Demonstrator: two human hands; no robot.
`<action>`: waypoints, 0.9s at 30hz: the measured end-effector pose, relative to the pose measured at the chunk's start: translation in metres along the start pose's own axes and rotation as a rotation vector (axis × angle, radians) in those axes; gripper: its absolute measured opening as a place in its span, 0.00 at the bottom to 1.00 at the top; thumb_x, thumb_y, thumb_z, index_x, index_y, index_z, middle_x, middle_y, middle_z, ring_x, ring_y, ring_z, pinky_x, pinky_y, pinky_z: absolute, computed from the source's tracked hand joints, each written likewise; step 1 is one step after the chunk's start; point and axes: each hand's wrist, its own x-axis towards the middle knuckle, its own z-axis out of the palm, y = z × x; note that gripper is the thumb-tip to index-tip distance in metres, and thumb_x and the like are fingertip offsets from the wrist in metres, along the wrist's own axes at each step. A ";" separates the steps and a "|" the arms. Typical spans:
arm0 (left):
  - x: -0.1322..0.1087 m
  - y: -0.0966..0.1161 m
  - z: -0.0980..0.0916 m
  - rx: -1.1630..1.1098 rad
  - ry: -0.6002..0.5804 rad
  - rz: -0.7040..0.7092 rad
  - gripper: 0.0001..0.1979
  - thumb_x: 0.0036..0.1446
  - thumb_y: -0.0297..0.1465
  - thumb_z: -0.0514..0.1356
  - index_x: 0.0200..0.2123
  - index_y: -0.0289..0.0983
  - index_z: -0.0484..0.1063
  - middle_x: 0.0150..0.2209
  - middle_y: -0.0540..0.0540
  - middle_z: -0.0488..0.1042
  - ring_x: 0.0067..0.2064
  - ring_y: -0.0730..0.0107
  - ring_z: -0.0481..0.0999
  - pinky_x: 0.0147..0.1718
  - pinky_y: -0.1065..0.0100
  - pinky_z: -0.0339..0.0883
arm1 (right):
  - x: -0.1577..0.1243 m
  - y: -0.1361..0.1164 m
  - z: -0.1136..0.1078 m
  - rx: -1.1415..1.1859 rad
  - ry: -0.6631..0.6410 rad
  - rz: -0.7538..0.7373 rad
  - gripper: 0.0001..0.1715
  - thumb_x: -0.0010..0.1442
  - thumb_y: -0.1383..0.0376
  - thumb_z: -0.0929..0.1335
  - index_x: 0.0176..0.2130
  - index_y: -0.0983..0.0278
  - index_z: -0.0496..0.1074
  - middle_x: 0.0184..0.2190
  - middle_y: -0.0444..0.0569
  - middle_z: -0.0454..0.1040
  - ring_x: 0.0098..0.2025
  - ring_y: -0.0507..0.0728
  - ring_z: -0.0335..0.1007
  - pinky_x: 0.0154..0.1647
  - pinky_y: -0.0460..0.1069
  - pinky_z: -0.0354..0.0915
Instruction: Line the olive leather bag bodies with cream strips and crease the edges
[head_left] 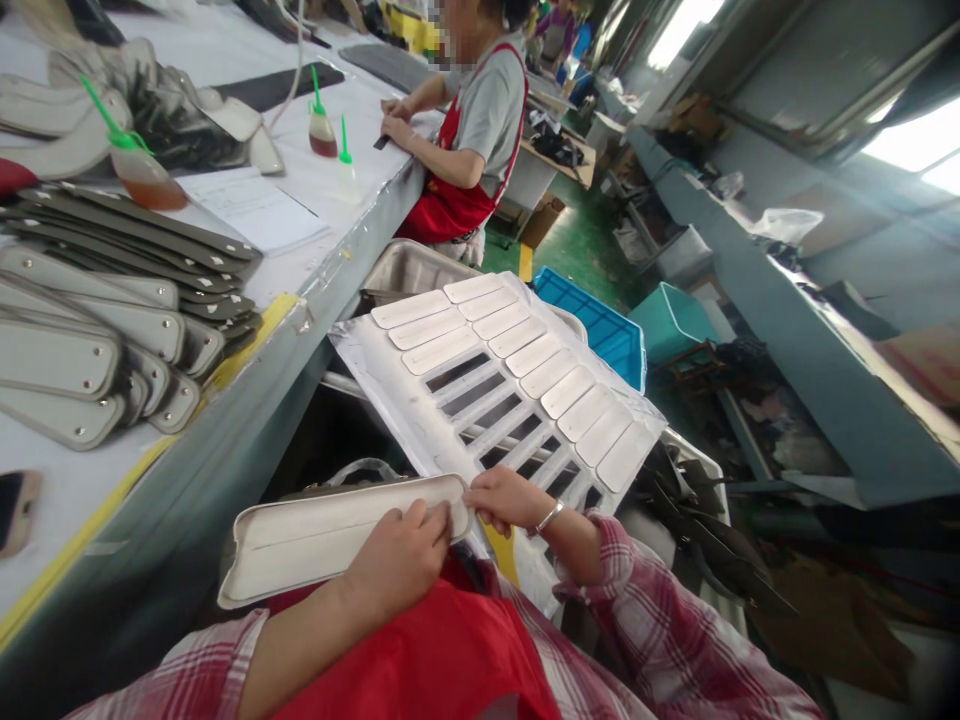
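Note:
A long off-white panel (315, 535) with a rounded end and raised edges lies across my lap, over a red apron. My left hand (405, 550) holds it near the rounded end, with bent fingers pressed on its surface. My right hand (510, 500) is closed in a pinch at the edge of that end. Below my right hand, a flat yellow piece (504, 555) is partly hidden. Just beyond my hands, a white board (390, 410) carries rows of rounded off-white pieces (525, 352), with dark slots between some bars.
On the left table (300, 345) lie stacked grey straps (60, 355), dark strips (142, 235), a phone (16, 512) and green-tipped bottles (142, 172). A co-worker (480, 130) sits farther along that table. Blue crates (596, 325) stand past the board; dark straps (697, 530) hang at right.

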 end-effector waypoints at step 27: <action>0.010 -0.006 0.010 0.096 0.113 0.056 0.12 0.58 0.24 0.51 0.43 0.32 0.70 0.47 0.38 0.71 0.38 0.63 0.69 0.29 0.64 0.61 | 0.019 0.018 -0.009 0.123 -0.113 0.039 0.20 0.49 0.53 0.69 0.21 0.67 0.63 0.12 0.38 0.65 0.11 0.46 0.61 0.10 0.40 0.59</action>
